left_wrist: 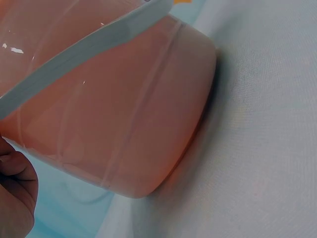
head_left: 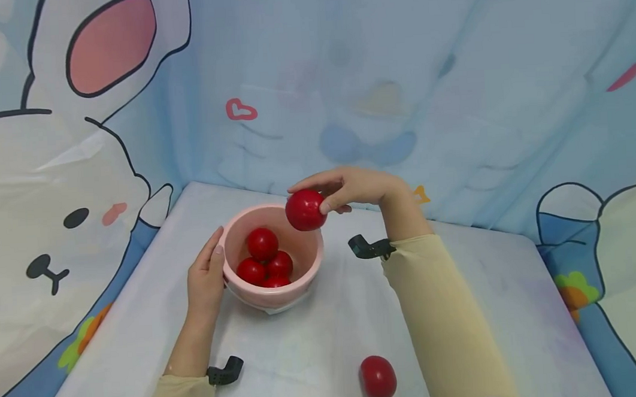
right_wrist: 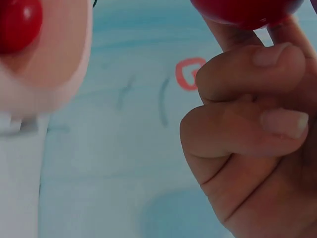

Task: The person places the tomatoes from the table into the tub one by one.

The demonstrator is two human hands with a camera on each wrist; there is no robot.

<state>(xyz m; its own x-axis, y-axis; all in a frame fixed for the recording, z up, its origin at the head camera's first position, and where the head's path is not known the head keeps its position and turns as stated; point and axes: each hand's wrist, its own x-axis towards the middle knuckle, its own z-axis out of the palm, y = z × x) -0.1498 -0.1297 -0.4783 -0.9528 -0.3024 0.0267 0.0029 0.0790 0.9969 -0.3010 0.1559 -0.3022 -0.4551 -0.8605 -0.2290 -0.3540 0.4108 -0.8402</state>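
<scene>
A pink bucket (head_left: 313,270) with a white handle (left_wrist: 99,44) stands on the white cloth. Several glossy red round fruits (head_left: 263,244) lie inside it; their exact kind is unclear. My left hand (head_left: 206,282) holds the bucket's left side near the rim, and some of its fingers look bent in the left wrist view. Over the bucket's right back rim, my right hand (head_left: 352,190) pinches another red fruit (head_left: 303,211) between thumb and fingers. In the right wrist view two of that hand's fingers (right_wrist: 242,126) are curled below the fruit.
One more red fruit (head_left: 378,378) lies on the white tabletop (head_left: 315,354), near the front and left of the right sleeve. A blue patterned curtain (head_left: 397,68) hangs behind and along the sides of the table.
</scene>
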